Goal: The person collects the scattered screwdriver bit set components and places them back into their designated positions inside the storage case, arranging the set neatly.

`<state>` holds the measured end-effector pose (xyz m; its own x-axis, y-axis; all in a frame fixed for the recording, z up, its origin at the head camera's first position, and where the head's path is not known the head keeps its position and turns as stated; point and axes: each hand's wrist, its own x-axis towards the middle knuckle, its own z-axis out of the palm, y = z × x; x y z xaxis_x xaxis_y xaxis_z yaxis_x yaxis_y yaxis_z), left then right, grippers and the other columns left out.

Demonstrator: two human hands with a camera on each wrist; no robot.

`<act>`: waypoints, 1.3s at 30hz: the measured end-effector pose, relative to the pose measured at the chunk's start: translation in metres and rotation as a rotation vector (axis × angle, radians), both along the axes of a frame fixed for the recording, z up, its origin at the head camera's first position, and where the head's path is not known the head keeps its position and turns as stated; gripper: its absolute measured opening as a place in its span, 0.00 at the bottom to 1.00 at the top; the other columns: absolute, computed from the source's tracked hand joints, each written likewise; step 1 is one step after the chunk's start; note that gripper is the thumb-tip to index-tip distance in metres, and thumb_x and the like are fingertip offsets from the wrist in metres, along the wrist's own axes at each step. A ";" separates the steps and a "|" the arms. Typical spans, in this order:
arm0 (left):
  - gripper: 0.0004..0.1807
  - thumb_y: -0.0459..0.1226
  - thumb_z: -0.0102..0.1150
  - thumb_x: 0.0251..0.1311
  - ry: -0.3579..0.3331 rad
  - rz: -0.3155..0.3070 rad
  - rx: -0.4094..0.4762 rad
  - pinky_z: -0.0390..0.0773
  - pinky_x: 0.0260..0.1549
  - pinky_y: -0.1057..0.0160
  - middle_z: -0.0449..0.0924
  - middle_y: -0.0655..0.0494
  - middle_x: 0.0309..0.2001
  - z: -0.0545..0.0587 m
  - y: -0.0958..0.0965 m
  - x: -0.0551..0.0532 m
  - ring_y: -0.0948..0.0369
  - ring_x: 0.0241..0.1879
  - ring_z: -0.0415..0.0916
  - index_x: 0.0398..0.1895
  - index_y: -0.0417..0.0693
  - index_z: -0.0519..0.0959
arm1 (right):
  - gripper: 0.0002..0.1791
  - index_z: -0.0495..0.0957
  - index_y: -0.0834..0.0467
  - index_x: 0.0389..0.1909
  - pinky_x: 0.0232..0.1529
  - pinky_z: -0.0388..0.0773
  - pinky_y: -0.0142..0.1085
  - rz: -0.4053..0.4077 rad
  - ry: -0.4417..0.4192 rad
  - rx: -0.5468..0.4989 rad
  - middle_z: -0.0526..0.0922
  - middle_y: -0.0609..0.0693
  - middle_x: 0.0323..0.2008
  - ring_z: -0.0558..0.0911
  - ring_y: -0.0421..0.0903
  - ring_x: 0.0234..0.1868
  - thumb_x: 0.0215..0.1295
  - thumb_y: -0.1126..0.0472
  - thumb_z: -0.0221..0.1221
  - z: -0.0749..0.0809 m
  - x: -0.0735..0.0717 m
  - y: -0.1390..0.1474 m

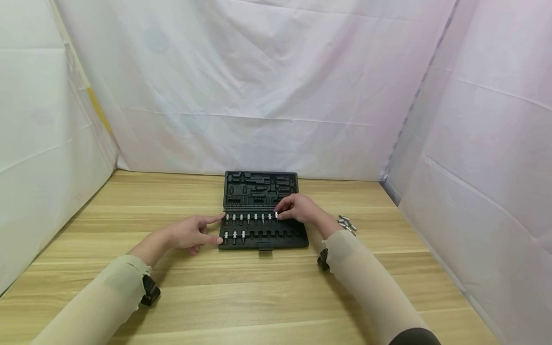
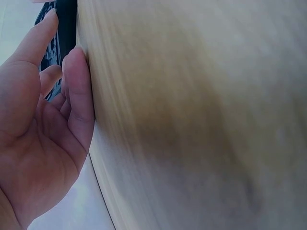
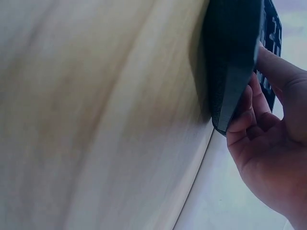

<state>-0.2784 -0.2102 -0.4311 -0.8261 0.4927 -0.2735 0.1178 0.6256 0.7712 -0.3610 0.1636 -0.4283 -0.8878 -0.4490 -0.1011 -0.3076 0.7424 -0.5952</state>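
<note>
White sheeting [image 1: 258, 72] hangs at the back & both sides of the room, creased; yellow strip [image 1: 99, 111] at far L. Below it, light wood-grain table [image 1: 241, 297], fills most of the lower head view. Pale sleeves [image 1: 99, 297] come in from the near edge, each w/ a black wrist device [image 1: 150, 291] at the cuff.

Black case [image 1: 302, 241] lies open nr the table's far-middle, lid [image 1: 260, 187] on the far side, moulded recesses inside. L hand [image 1: 196, 232]: index & thumb spread wide, tips touching case's L edge, no object gripped. R hand [image 1: 300, 209]: reaches over the base from the R, thumb & finger nearly closed, pinching one silver bit [image 1: 277, 215] at the R end of the back row.

Only head view shows the rows: back row bits [image 1: 248, 218], 7 besides the pinched one; front row bits [image 1: 235, 236], 3 at L end, slots to their R unfilled. Small pile of loose bits [image 1: 347, 223] on table R of case, nr R forearm. L wrist cam adds one finger resting on the wood; R wrist cam adds case's thick side wall & lower fingers folded against its edge, pinched bit hidden there.
</note>
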 end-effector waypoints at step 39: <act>0.51 0.51 0.72 0.72 0.011 -0.007 -0.005 0.85 0.26 0.60 0.67 0.54 0.31 0.002 0.001 0.002 0.59 0.26 0.71 0.91 0.60 0.54 | 0.24 0.86 0.48 0.65 0.65 0.76 0.52 0.028 0.102 0.113 0.80 0.52 0.57 0.75 0.51 0.57 0.73 0.45 0.73 -0.001 -0.011 -0.003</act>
<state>-0.2761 -0.2097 -0.4287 -0.8257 0.4968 -0.2672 0.1304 0.6290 0.7664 -0.3724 0.1609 -0.4291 -0.8834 -0.4645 -0.0624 -0.3835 0.7930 -0.4734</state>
